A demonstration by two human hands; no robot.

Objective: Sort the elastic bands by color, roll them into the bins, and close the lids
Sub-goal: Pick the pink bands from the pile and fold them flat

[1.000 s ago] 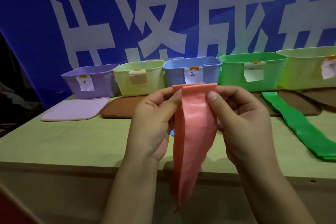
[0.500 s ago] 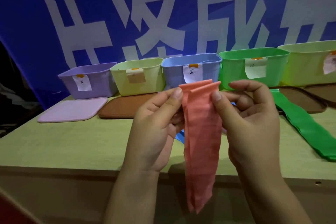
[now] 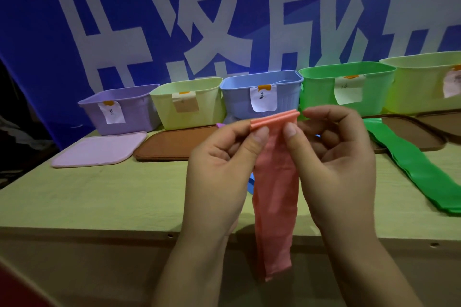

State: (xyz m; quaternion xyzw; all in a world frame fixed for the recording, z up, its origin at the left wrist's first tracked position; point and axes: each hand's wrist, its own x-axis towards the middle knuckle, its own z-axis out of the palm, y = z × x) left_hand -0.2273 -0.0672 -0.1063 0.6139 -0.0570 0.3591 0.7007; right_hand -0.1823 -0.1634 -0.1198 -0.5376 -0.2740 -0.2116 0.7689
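A pink elastic band (image 3: 275, 202) hangs in front of the table edge, its top end folded over into a small roll. My left hand (image 3: 219, 172) and my right hand (image 3: 336, 162) both pinch that rolled top between thumb and fingers. A green band (image 3: 411, 167) lies flat on the table at the right. A bit of a blue band (image 3: 250, 183) shows behind my left hand. Along the back stand open bins: purple (image 3: 129, 112), pale yellow (image 3: 194, 104), blue (image 3: 287, 97), green (image 3: 319, 92) and another pale yellow (image 3: 419, 87).
A lilac lid (image 3: 99, 148) lies flat in front of the purple bin. Brown lids (image 3: 174, 143) lie before the other bins, one (image 3: 409, 132) partly under the green band. The wooden table (image 3: 87, 197) ends at a front edge below my hands. A blue banner hangs behind.
The top end of the pink band has been folded over into a tighter roll. The hanging tail is shorter and has risen.
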